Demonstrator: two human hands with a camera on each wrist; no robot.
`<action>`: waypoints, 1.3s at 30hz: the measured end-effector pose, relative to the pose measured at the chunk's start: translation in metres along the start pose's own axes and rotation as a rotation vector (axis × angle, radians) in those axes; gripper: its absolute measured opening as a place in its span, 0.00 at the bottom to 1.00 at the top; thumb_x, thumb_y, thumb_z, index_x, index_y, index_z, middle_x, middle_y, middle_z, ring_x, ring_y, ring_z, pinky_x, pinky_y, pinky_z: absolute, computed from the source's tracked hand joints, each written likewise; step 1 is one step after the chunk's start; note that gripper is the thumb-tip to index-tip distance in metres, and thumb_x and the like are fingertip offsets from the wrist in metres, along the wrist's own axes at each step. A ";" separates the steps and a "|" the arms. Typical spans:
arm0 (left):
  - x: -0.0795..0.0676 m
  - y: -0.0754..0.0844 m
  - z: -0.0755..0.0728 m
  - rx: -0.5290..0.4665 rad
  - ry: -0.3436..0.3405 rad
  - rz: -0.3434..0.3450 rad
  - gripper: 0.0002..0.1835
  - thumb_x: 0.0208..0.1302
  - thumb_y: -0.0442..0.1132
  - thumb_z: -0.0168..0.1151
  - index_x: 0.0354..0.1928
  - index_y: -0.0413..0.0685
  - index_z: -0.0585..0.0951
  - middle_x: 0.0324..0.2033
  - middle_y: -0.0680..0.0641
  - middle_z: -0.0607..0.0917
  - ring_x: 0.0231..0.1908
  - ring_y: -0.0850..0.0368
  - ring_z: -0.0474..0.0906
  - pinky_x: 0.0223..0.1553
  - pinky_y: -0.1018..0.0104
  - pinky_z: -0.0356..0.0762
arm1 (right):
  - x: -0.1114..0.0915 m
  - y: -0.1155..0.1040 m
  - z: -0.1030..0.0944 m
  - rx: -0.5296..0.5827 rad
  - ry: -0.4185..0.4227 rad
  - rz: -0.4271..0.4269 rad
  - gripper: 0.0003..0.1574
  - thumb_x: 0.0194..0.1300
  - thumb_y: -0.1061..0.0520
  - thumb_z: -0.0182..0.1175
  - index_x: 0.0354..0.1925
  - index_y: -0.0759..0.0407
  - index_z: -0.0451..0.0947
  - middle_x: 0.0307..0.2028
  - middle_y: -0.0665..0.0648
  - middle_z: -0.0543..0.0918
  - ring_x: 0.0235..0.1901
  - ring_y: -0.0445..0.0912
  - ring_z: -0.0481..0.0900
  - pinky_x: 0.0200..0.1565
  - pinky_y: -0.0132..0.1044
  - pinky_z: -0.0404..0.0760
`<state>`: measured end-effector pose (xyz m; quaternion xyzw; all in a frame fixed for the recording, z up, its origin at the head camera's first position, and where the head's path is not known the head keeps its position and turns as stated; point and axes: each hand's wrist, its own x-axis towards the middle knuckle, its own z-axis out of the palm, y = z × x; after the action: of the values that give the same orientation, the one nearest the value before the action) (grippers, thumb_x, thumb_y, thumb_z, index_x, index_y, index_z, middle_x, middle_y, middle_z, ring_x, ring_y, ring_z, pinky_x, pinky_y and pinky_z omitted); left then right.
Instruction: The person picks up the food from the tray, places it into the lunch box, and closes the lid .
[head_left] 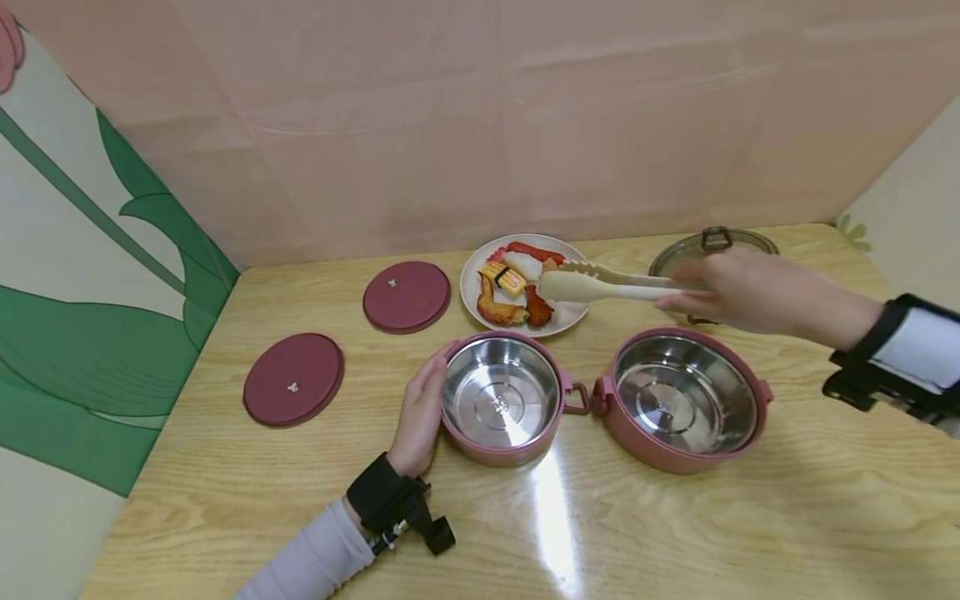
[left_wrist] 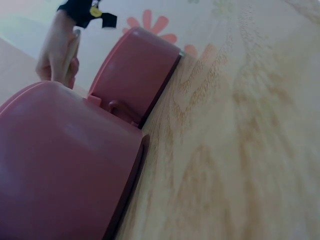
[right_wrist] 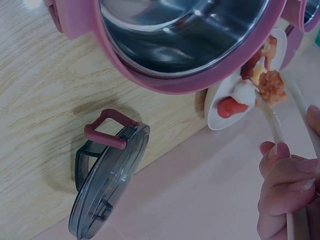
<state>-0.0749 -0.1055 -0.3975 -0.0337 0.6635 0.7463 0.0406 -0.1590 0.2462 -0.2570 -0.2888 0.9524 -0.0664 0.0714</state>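
My right hand (head_left: pixel 738 287) grips pale kitchen tongs (head_left: pixel 637 290) and holds them out leftward over the white plate (head_left: pixel 577 319). Between the tong tips, the right wrist view shows an orange-brown piece of fried food (right_wrist: pixel 271 87). Rice, a red sausage, a fried shrimp (head_left: pixel 498 312) and egg sushi (head_left: pixel 504 277) lie on the plate. My left hand (head_left: pixel 418 412) rests along the left wall of the smaller pink bowl (head_left: pixel 501 454), fingertips at its rim. Steel lines this bowl, and nothing lies in it. A larger pink steel-lined bowl (head_left: pixel 678 457) stands to its right.
Two dark red round lids (head_left: pixel 294 380) (head_left: pixel 407 297) lie on the left of the wooden table (head_left: pixel 360 500). A clear lid with a handle (head_left: pixel 753 242) stands behind the larger bowl, partly hidden by my right hand. A pink-covered wall (head_left: pixel 487 125) rises behind the table.
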 end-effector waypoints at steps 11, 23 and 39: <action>0.001 -0.001 0.000 0.006 -0.010 0.000 0.26 0.78 0.50 0.40 0.70 0.46 0.66 0.70 0.47 0.67 0.72 0.54 0.55 0.73 0.54 0.50 | -0.008 -0.009 -0.004 0.003 -0.001 0.000 0.12 0.67 0.51 0.62 0.40 0.58 0.82 0.19 0.45 0.77 0.15 0.36 0.70 0.17 0.29 0.72; 0.001 0.000 0.000 0.014 -0.010 -0.005 0.27 0.78 0.51 0.39 0.71 0.46 0.65 0.70 0.46 0.66 0.72 0.54 0.55 0.73 0.53 0.50 | -0.014 -0.015 -0.005 -0.006 0.048 -0.056 0.13 0.66 0.50 0.63 0.40 0.59 0.82 0.20 0.44 0.78 0.15 0.33 0.70 0.18 0.27 0.74; 0.000 0.002 -0.001 0.017 -0.013 0.000 0.27 0.78 0.50 0.39 0.71 0.44 0.64 0.70 0.45 0.66 0.72 0.53 0.55 0.73 0.53 0.51 | -0.015 -0.028 -0.005 0.011 0.059 -0.076 0.14 0.63 0.47 0.65 0.39 0.56 0.82 0.20 0.43 0.78 0.17 0.32 0.71 0.18 0.26 0.74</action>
<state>-0.0753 -0.1063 -0.3957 -0.0285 0.6697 0.7407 0.0453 -0.1320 0.2321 -0.2461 -0.3224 0.9421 -0.0827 0.0421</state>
